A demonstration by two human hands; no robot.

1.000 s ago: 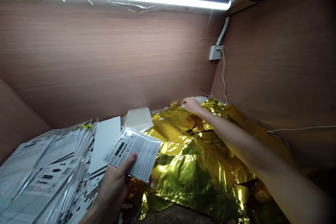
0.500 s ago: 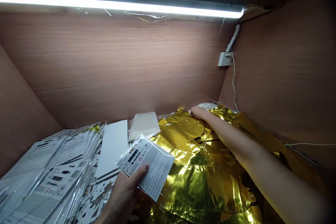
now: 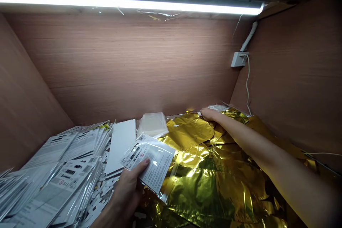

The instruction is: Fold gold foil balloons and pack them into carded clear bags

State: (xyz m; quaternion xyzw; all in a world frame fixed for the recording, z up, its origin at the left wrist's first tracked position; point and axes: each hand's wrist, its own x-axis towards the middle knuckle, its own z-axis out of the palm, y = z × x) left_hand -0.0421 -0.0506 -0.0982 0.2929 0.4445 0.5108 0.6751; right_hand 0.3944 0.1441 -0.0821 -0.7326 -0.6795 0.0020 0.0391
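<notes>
My left hand grips a printed card in a clear plastic sleeve, thumb on top of it. The card is tilted and shows small dark print and symbols. My right hand reaches far back, beside a clear plastic pile near the back wall. Its fingers look bent, and what they hold, if anything, is hidden. Under my right arm spread shiny gold foil pieces, overlapping and creased.
Several packed printed cards are heaped at the left. A white card stack and clear plastic bags lie behind my left hand. Wooden walls enclose the bench. A socket box with a cable hangs at the right corner.
The view has shifted slightly left, so everything appears further right. The card in my left hand has turned a little, and more of its clear sleeve shows. My right hand stays at the back.
</notes>
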